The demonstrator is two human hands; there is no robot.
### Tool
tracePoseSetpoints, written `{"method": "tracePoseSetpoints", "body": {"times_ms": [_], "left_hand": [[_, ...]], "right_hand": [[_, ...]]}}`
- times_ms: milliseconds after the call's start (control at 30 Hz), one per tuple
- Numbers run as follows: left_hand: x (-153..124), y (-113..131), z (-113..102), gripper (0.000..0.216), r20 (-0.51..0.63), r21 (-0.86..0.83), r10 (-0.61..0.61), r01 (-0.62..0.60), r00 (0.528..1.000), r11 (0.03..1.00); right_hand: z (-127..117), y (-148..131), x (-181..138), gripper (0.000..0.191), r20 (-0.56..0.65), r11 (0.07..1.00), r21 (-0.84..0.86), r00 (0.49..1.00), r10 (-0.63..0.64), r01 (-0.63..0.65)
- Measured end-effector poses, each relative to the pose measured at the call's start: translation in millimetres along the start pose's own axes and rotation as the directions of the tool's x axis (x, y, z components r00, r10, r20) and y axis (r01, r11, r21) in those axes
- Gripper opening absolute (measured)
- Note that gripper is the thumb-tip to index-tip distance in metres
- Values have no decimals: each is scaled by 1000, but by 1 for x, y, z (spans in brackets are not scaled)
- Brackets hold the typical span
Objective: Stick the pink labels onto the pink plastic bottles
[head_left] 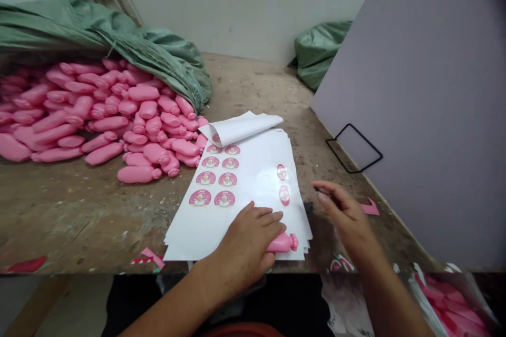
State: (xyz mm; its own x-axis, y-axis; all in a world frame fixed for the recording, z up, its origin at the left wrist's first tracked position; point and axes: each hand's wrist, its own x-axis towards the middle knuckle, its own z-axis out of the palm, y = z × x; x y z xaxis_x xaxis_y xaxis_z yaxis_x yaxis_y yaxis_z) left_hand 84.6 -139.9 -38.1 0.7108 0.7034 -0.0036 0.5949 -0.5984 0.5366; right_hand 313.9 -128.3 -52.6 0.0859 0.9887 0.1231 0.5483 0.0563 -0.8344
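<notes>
My left hand is wrapped over a small pink plastic bottle, its knobbed neck end pointing right. The bottle lies at the near edge of a stack of white sticker sheets. Pink labels stand in two columns on the left of the top sheet, and two oval labels are on the right. To the right of the sheets, my right hand is raised and closed, with a small dark thing showing at the fingertips. Its kind cannot be made out.
A green woven sack lies at the left, with many pink bottles spilling out. Another green sack is at the back. A grey panel with a black wire frame bounds the right. Below right, a bag holds pink bottles.
</notes>
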Motion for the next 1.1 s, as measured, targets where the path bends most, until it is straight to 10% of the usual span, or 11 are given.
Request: {"method": "tracePoseSetpoints", "body": {"times_ms": [400,733,933,1033,1100], "left_hand": [[-3,4,7,48,-35,48,-13,14,999,999],[-3,2,6,49,-33,20,-6,7,999,1000],[-3,2,1,47,-83,-160,-36,22,996,987],[-5,10,-9,38,-149,-568,-198,81,969,819],[-8,15,-17,32,-128,-867,-317,49,940,495]], "right_hand": [[27,-6,-17,13,215,898,-364,961,-176,246],[25,-4,-9,21,163,995,-75,985,-59,72],[0,-11,5,28,-87,998,67,996,28,-22],[3,-27,-10,25,-61,995,63,995,-77,81],[12,-40,-27,29,45,975,6,974,-221,221]]}}
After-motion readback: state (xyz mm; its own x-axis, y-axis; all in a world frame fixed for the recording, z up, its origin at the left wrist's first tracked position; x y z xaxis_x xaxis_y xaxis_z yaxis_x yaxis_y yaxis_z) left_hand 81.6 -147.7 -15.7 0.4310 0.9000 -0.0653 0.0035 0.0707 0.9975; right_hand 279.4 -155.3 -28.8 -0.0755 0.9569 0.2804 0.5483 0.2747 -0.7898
